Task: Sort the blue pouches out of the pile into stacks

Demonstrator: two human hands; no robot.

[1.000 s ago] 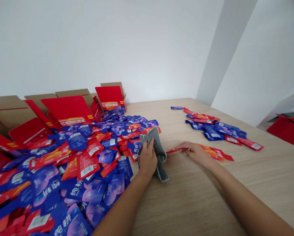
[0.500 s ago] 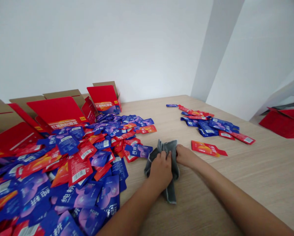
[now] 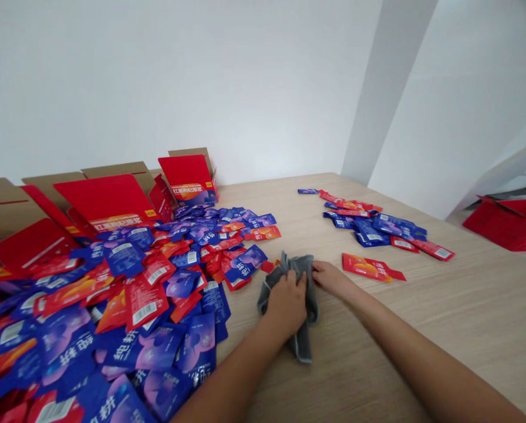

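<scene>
On the table (image 3: 368, 346), left hand (image 3: 286, 302) clasps one cloth (image 3: 304, 343), grip closed; right hand (image 3: 331, 278) touches it, closure and hold unclear.

Crumpled grey cloth (image 3: 312, 305) with pale edging, bunched on the wood-grain worktop (image 3: 373, 346), red-and-orange sachet (image 3: 269, 266) partly hidden behind it

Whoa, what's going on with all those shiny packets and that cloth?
A person has their left hand on a bunched gray cloth, with the fingers of their right hand at its right edge. An orange-red end of a packet shows beside the cloth. A big heap of blue and red packets lies on the left, near open red boxes. A smaller group lies on the right.
</scene>
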